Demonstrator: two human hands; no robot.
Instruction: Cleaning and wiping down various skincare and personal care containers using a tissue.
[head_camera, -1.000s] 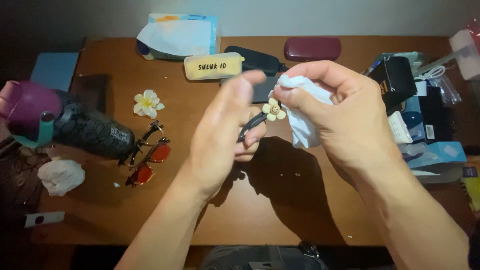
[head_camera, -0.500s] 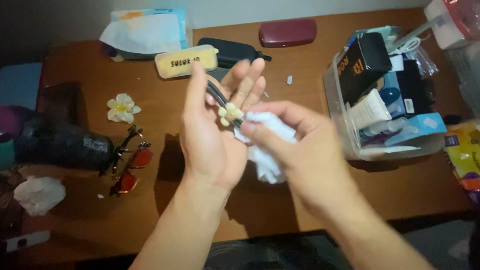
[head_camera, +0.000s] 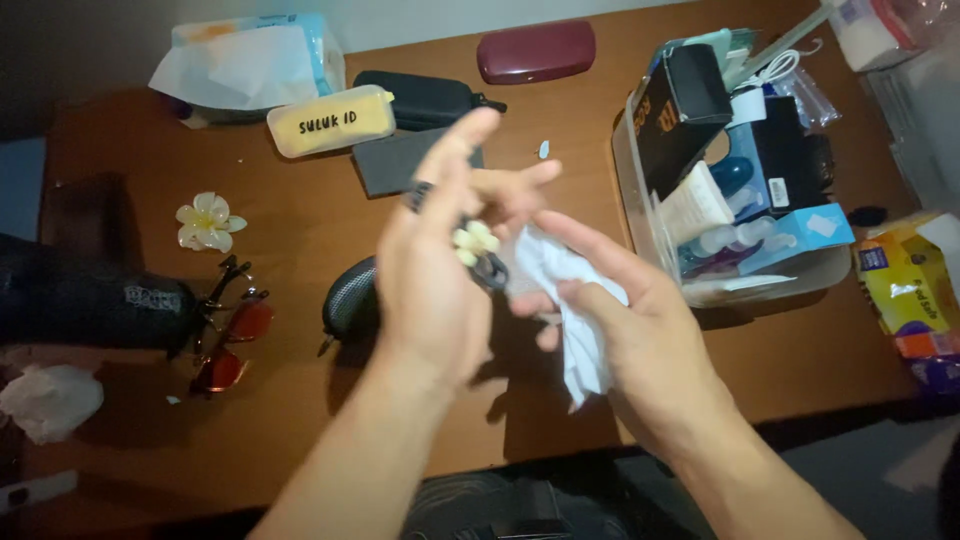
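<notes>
So, rough rundown, biggest stuff first:

1. Your worktop (head_camera: 300, 420) is warm brown wood, smooth and a bit glossy, with plenty lying on it.
2. That clear plastic bin (head_camera: 640, 215) on the right is stuffed with boxes, tubes and bottles, hard-edged and shiny.
3. Your left hand (head_camera: 435, 275) is up with fingers spread and loosely curled round a thin black piece, which looks like glasses; it's too blurred to call the exact grip.
4. Your right hand (head_camera: 625, 330) is pinching a white tissue (head_camera: 570, 300), soft and crumpled, pressed right against that piece.
5. The little cream flower charm (head_camera: 472, 243) on the black piece sits between your hands, above the middle of the worktop.
6. Progress, I'd guess: wiping is mid-way, as the piece isn't set down yet, and the red-lensed sunglasses (head_camera: 228, 340) lie untouched to the left.
</notes>
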